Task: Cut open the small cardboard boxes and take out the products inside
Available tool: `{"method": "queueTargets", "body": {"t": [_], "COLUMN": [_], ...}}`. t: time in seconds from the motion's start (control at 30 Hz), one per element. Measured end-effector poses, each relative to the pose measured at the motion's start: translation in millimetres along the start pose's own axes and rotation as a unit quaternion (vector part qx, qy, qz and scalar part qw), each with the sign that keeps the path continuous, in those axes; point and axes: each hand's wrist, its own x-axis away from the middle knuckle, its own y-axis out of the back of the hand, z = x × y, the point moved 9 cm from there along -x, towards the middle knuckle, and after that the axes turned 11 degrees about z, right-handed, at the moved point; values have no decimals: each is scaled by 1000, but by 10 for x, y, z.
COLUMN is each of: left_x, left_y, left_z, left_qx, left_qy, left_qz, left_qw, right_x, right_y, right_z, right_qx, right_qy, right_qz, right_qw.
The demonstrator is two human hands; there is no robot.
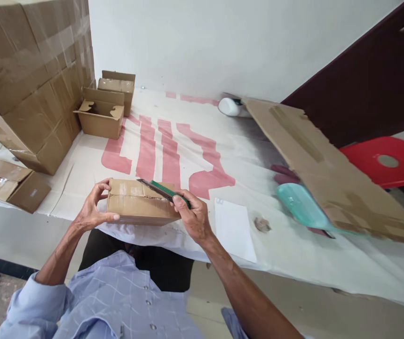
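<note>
A small brown cardboard box (141, 207) lies at the table's near edge, with clear tape and a ragged seam along its top. My left hand (94, 209) grips its left end, thumb on the front face and fingers at the back corner. In my right hand (194, 214) is a green box cutter (164, 189), its dark blade out and pointing left above the box top. The right fingers wrap round the cutter's handle near the box's right end. Whether the blade touches the cardboard I cannot tell.
Large taped cartons (35, 89) stand at the left, near another closed box (11, 181). Two opened boxes (101, 125) sit at the back left. A white paper (235, 228) lies right of my hand. Farther right are a turquoise plastic piece (302, 205), a cardboard sheet (328, 174) and a red stool (399, 155).
</note>
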Motion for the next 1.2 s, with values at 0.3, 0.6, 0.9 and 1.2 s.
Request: {"method": "queueTargets", "body": {"t": [0.3,0.6,0.9,1.2], "left_x": [32,35,25,1], "left_y": [-18,-24,-35,111], "left_z": [-25,-21,-54,-20], "left_qx": [-53,-53,-58,-91], "left_qy": [-9,0,0,12], "left_qz": [11,2,12,-11], "left_qw": [998,999,998,996], "right_x": [-151,-328,-462,-585], "right_y": [-81,-249,-315,-186], "right_z": [458,691,857,818], "right_qx": [67,130,240,400], "right_qy": [59,94,124,156], "right_qz": [145,218,246,240], "right_qw": [985,963,931,871]}}
